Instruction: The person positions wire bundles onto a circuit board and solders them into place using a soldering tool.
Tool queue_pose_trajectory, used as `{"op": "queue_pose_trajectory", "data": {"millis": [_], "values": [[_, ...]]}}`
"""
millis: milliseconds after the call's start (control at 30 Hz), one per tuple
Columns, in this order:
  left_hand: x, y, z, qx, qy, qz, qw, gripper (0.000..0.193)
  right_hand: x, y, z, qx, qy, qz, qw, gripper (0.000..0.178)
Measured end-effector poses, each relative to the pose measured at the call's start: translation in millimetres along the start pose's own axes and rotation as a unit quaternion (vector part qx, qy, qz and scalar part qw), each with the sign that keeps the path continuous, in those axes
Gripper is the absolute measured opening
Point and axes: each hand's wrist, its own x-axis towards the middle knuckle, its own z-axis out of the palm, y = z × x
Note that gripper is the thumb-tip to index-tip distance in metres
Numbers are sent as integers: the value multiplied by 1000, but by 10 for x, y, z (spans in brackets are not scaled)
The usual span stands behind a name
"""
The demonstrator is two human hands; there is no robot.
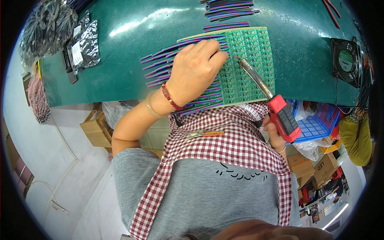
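My left hand (196,66) is closed in a pinch over the green circuit board panel (250,68), fingertips close to its surface. It appears to grip a thin multicoloured wire strip, mostly hidden under the fingers. Many such wire strips (160,60) lie side by side across the panel's left part, their loose ends sticking out past its left edge. My right hand (275,136), partly hidden, is closed around the red and black handle of a soldering iron (282,116). The iron's metal tip points up and left, beside my left fingertips at the panel.
More wire strips (230,10) lie stacked beyond the panel on the green table (132,52). Bagged cables (50,26) and a dark plastic packet (85,44) are at left. A black fan (346,62) stands at right. Below the table's edge is a blue basket (316,124).
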Motion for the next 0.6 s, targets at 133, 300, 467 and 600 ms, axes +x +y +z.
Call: {"op": "queue_pose_trajectory", "data": {"millis": [133,300,467,600], "values": [[-5,2,-1,-15,7,-10,1000,15,-6,16,-6,-31,-3,-2,1000,20],[2,14,3,-19,3,-17,1000,15,-37,59,-15,-74,1,-5,997,21],[4,11,5,-23,8,-19,1000,14,-11,7,4,-41,12,-4,999,21],[3,19,-3,-22,4,-23,999,14,10,29,1,-81,-12,-1,997,21]]}}
